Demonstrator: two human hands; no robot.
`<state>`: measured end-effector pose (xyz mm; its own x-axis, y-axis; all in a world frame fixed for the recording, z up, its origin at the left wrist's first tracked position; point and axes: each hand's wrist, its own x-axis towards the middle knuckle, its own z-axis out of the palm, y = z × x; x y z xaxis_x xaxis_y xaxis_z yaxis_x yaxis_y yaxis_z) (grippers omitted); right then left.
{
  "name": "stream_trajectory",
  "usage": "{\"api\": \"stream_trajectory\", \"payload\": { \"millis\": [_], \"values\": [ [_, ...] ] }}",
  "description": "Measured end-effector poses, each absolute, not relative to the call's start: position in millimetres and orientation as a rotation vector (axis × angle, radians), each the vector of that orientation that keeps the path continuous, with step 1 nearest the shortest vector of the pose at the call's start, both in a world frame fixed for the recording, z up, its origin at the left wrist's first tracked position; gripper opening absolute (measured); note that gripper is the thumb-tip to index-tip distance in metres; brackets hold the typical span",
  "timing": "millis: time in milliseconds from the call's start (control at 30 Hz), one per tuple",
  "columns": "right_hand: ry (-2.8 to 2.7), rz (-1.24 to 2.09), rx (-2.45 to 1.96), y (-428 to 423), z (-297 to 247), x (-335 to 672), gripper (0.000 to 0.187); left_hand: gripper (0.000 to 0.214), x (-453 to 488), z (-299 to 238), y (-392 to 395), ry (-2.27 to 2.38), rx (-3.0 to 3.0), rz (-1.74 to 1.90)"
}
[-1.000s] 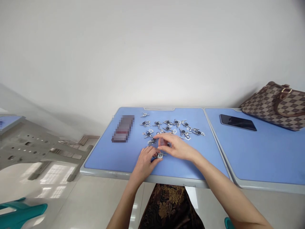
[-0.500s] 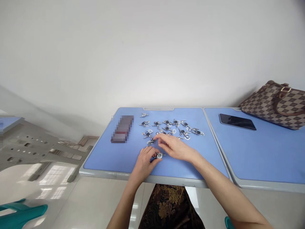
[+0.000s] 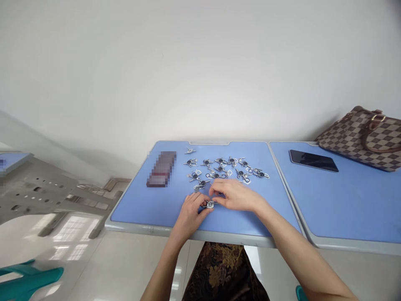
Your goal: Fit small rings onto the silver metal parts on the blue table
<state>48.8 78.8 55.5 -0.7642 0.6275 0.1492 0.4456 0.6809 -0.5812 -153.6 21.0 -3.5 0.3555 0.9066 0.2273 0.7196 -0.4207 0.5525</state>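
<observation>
The left hand (image 3: 190, 214) and right hand (image 3: 234, 195) meet near the middle of the near half of a blue surface (image 3: 188, 221). Between them sits a small metal clip (image 3: 209, 204) with a dark round centre, raised slightly or resting just above the surface; the hands hide too much to tell which. The left grip is pressed together, its fingers curled around the clip's left side. The right grip is bunched, its fingertips (image 3: 214, 200) coming down at the clip's right side, though I cannot tell whether they pinch it or only sit just beside it.

Farther away lies a loose spread of similar clips (image 3: 222, 168), silver with dark centres, nearly touching the right hand's fingers at its near edge. One of them (image 3: 198, 187) lies just beyond the left hand.

Left of the spread lies a pixelated, blurred block (image 3: 161, 169). A second blue surface (image 3: 347, 209) abuts on the right, carrying a black phone (image 3: 313, 161) and a checkered brown handbag (image 3: 360, 140) against the wall. A teal chair (image 3: 29, 280) shows at lower left on the tiled floor (image 3: 125, 267).
</observation>
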Motion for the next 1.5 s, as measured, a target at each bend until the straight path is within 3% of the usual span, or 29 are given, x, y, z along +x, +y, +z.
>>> {"api": "stream_trajectory", "payload": {
  "millis": [667,1067,1500],
  "values": [
    [-2.835,0.309,-0.855,72.1,48.0,37.4,0.016,0.012,-154.1,-4.8,21.2,1.429,2.27,0.718],
    [-2.769,0.555,-0.866,78.6,46.8,42.6,0.009,0.011,-154.3,-3.0,20.0,1.423,2.258,0.712],
    [-2.76,0.571,-0.874,79.3,46.3,44.0,0.008,0.007,-152.7,-0.5,17.7,1.42,2.287,0.73]
  ]
}}
